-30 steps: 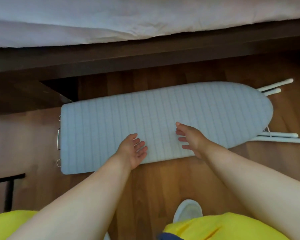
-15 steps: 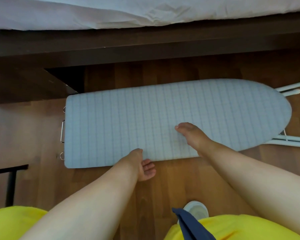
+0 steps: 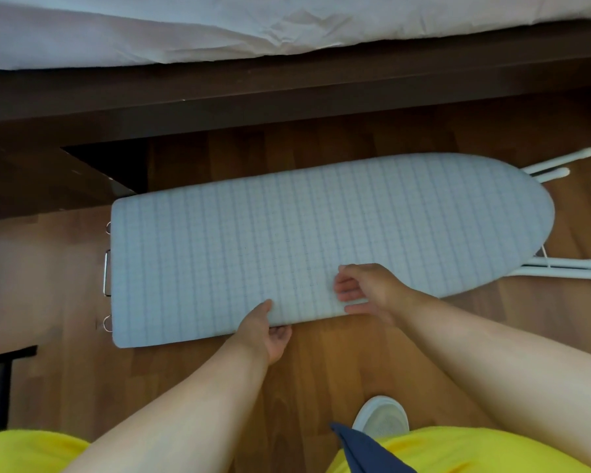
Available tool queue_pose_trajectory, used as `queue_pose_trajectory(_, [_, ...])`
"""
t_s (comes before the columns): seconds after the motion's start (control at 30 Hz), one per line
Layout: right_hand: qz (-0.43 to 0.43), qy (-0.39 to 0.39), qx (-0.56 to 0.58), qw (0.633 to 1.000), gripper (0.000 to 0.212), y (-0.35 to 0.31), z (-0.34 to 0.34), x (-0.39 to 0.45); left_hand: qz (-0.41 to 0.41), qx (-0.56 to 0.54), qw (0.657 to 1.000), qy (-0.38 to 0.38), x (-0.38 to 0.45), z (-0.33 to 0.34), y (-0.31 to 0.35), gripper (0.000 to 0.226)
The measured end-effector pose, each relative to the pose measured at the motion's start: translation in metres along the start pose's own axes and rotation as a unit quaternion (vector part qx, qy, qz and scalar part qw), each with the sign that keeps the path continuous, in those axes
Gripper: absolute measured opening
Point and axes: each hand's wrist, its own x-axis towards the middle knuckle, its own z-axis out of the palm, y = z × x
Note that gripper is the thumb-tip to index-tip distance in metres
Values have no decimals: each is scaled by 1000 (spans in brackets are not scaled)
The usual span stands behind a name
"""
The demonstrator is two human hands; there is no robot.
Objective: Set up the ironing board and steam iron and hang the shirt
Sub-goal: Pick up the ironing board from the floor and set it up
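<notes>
The ironing board (image 3: pixel 287 233), covered in pale blue checked cloth, lies low over the wooden floor with its pointed end to the right. Its white legs (image 3: pixel 560 268) stick out past that end. My left hand (image 3: pixel 267 331) grips the board's near edge, thumb on top and fingers curled underneath. Just to the right, my right hand (image 3: pixel 369 290) rests on top of the cloth by the same edge, fingers lightly bent and pointing left. No iron or shirt is in view.
A bed with a white sheet (image 3: pixel 219 32) and a dark wooden frame (image 3: pixel 287 93) runs along the far side, close behind the board. A black metal frame (image 3: pixel 4 380) stands at the lower left. My white shoe (image 3: pixel 382 418) is on the floor below the board.
My left hand slid off the board's top to its near edge and took hold there. My right hand stayed on the cloth, fingers now more bent. The view moved closer to the board.
</notes>
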Motion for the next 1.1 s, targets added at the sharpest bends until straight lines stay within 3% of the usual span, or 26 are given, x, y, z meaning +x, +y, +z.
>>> queue_pose_trajectory(0.17, [171,-30,23,985,48,18,-12,-8,12,13,1000,-22,-4,-12,-2,50])
queue_pose_trajectory(0.33, [206,-42,99,973,73,52,-20,-4,21,20,999,-32,-9,-19,-1,54])
queue_pose_trajectory(0.47, [137,6,259,956,66,57,-19,-1,28,25,999,-39,-11,-20,0,57])
queue_pose_trajectory(0.67, [79,35,451,889,64,48,-21,-4,20,51,996,-74,-13,-29,4,56])
queue_pose_trajectory(0.97, [51,75,502,860,44,41,-11,-2,13,-13,993,-120,-11,-31,6,49])
queue_pose_trajectory(1.1, [53,88,491,865,52,31,-10,-4,9,15,991,-133,-11,-25,7,48])
